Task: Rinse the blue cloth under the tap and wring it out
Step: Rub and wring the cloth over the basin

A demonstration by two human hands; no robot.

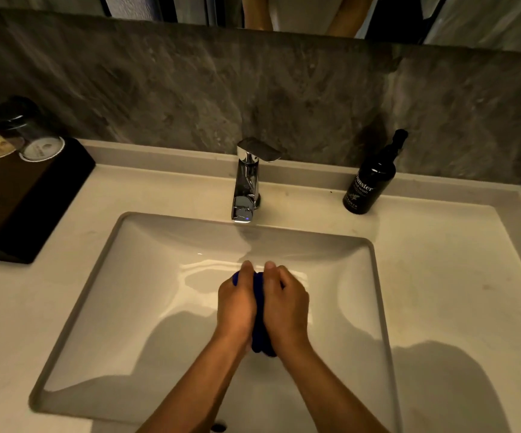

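The blue cloth (pixel 260 331) is bunched into a tight roll over the middle of the white sink (pixel 103 276). My left hand (pixel 235 303) and my right hand (pixel 285 304) are pressed together around it, both closed on the cloth, so only a dark blue strip shows between the palms and below the wrists. The chrome tap (pixel 248 182) stands behind the basin, beyond my fingertips. No stream of water is visible from its spout. A wet sheen lies on the basin floor in front of my fingers.
A black hand wash bottle (pixel 371 179) stands on the counter right of the tap. A dark wooden tray (pixel 19 195) with two capped jars sits at the left. A grey stone wall and a mirror edge rise behind the counter.
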